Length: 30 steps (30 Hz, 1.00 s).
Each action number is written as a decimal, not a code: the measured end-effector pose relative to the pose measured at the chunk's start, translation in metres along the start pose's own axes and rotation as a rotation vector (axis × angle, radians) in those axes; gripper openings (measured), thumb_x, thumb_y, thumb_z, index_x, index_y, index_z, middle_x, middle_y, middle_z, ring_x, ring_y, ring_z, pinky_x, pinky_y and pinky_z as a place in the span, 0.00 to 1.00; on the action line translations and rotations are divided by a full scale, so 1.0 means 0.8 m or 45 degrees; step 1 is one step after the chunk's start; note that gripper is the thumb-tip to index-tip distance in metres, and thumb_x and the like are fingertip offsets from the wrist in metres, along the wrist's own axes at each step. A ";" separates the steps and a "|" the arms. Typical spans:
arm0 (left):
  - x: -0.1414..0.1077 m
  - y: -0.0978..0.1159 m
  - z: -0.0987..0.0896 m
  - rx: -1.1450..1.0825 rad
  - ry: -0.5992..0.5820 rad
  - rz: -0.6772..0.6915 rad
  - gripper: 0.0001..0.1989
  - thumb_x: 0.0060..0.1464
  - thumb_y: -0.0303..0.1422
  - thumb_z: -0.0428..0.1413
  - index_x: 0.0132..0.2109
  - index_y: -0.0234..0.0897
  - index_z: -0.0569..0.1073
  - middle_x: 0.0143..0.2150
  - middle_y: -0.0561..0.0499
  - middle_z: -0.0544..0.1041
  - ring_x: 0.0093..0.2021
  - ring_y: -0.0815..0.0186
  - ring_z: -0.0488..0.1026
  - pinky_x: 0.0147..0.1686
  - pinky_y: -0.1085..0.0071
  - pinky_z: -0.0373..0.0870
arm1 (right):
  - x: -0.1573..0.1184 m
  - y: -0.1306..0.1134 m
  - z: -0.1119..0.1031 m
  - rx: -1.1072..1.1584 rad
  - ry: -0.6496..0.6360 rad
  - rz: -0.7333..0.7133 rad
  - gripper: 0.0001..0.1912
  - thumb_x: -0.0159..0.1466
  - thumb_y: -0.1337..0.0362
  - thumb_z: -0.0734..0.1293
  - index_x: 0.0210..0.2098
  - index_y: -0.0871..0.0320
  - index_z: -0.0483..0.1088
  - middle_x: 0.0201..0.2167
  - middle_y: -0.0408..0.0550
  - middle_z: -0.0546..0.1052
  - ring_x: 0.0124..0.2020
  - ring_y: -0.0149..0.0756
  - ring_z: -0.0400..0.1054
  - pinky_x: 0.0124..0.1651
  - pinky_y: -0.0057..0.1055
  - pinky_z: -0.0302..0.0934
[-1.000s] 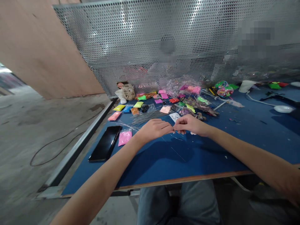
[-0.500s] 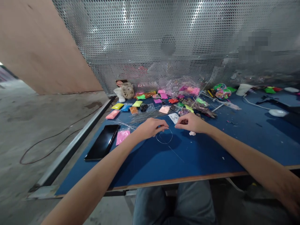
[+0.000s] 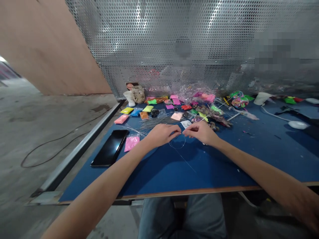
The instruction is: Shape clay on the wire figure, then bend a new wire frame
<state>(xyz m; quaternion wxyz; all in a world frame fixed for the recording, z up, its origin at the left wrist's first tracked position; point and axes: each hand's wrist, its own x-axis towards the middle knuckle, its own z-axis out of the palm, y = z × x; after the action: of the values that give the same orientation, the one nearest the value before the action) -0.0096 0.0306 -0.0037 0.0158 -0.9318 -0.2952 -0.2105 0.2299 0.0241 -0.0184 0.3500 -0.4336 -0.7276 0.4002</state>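
Right now both hands pinch one thin silver wire (image 3: 177, 146): left hand (image 3: 161, 134) and right hand (image 3: 199, 131) meet fingertip to fingertip, its small loop hanging just beneath them.

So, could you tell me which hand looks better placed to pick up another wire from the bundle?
Probably the left hand: the wire bundle lies just beyond it, though both hands pinch the wire loop; the right hand sits farther away.

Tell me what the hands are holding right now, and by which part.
A thin wire bent into a small loop. The left hand and right hand each pinch it at the top of the loop, where the strands meet.
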 end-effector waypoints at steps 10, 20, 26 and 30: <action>-0.003 0.008 -0.008 0.084 0.114 0.075 0.14 0.72 0.38 0.47 0.48 0.41 0.76 0.42 0.52 0.83 0.35 0.69 0.79 0.29 0.74 0.62 | 0.001 -0.001 0.006 0.233 -0.105 0.079 0.18 0.52 0.52 0.79 0.36 0.59 0.82 0.27 0.47 0.81 0.29 0.36 0.74 0.38 0.34 0.69; -0.001 0.010 -0.008 -0.078 0.111 -0.031 0.12 0.70 0.39 0.50 0.48 0.41 0.76 0.42 0.53 0.83 0.35 0.69 0.79 0.31 0.74 0.64 | -0.001 -0.001 0.011 0.511 -0.125 0.104 0.18 0.52 0.54 0.80 0.36 0.59 0.80 0.32 0.49 0.83 0.30 0.33 0.73 0.39 0.33 0.67; 0.005 0.018 -0.002 -0.383 0.070 -0.269 0.15 0.70 0.40 0.48 0.40 0.38 0.76 0.28 0.55 0.80 0.26 0.70 0.74 0.31 0.74 0.66 | -0.001 -0.002 0.006 0.444 -0.054 0.065 0.19 0.53 0.53 0.79 0.38 0.60 0.81 0.33 0.50 0.83 0.30 0.32 0.71 0.37 0.31 0.66; 0.005 0.018 0.007 -0.421 0.056 -0.308 0.17 0.70 0.39 0.47 0.37 0.38 0.75 0.24 0.55 0.76 0.24 0.70 0.72 0.28 0.74 0.64 | 0.000 -0.001 0.004 0.461 -0.110 0.096 0.18 0.54 0.52 0.78 0.38 0.59 0.81 0.33 0.49 0.83 0.29 0.31 0.72 0.36 0.30 0.68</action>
<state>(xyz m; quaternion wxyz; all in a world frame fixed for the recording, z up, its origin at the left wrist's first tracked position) 0.0038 0.0217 -0.0060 -0.1563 -0.8747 -0.3659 -0.2767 0.2267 0.0229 -0.0196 0.3753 -0.3729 -0.6413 0.5556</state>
